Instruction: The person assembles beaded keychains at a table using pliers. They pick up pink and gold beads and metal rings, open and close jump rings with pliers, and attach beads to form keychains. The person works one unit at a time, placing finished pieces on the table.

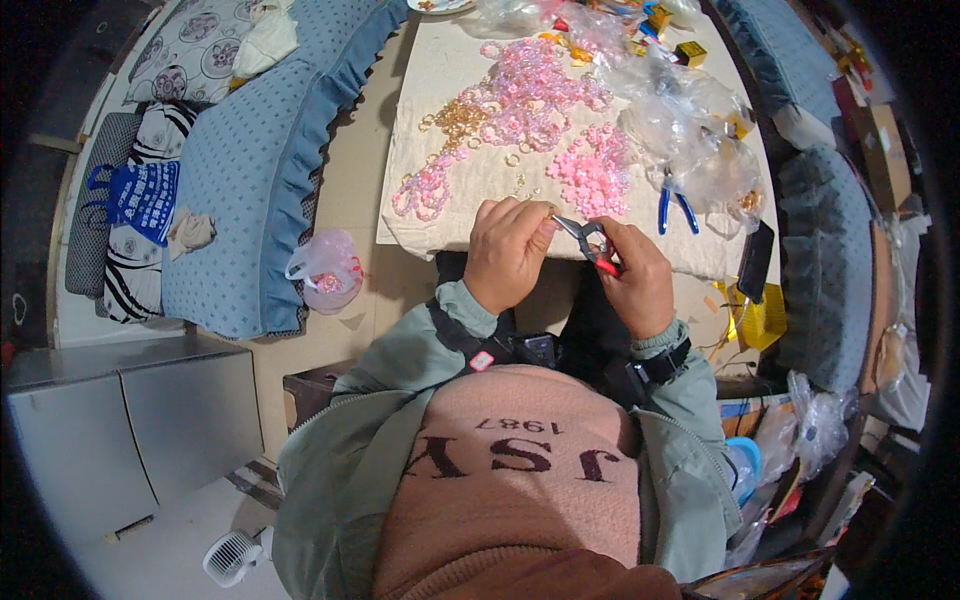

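Note:
At the table's near edge my two hands are close together. My right hand is closed around red-and-black handled pliers, whose metal jaws point left. The jaw tips reach the pinched thumb and fingers of my left hand; what these fingers hold is too small to make out. Just beyond my hands are a few small gold rings, a pile of pink beads and a larger heap of pink bead strands. Gold rings lie in a cluster beside that heap.
Blue-handled pliers lie on the cloth-covered table at right, near clear plastic bags. A dark phone-like slab leans at the right edge. Blue sofas flank the table. A plastic bag of pink items sits on the floor at left.

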The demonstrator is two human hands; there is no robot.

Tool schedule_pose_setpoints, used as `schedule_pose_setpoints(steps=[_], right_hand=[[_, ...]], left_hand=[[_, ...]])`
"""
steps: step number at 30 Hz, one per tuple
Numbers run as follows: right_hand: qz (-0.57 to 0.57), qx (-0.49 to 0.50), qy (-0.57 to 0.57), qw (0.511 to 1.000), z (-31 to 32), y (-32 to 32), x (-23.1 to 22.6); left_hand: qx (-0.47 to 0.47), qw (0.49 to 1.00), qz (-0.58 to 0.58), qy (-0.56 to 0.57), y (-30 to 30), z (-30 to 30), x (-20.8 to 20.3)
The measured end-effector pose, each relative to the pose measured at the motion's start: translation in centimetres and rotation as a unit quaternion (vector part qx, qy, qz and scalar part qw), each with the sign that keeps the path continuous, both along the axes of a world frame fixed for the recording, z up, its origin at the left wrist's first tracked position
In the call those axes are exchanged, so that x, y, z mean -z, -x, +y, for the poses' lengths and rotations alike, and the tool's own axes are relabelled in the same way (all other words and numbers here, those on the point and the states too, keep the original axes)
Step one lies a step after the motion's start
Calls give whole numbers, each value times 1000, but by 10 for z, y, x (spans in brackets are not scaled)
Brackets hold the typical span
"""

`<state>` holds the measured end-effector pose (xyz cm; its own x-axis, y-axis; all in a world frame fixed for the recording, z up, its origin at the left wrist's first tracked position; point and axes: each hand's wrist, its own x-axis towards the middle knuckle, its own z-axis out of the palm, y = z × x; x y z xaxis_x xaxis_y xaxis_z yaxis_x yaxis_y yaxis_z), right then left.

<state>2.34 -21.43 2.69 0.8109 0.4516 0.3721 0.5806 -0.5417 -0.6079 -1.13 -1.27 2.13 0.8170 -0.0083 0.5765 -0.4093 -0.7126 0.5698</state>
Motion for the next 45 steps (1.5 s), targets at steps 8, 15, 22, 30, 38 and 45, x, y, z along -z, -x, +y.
schedule_pose_setpoints(steps=[8, 15, 22, 30, 38, 45], right_hand=[[29, -5, -10, 1000, 0, 1, 1], [113, -3, -96, 989, 5, 7, 10], [160, 10, -124, 979, 10, 6, 12], [234, 53, -222, 945, 37, -26, 33], [120, 12, -90, 989, 18, -33, 25], [80, 18, -52, 995, 16, -39, 29]], left_hand=[[26, 999, 6, 39, -1, 2, 4], [18, 998, -57, 9, -3, 4, 7], [89, 995, -53, -9, 5, -6, 14], [72, 855, 177, 482, -21, -27, 33], [34, 920, 110, 374, -33, -5, 46], [19, 927, 118, 356, -37, -2, 55]])
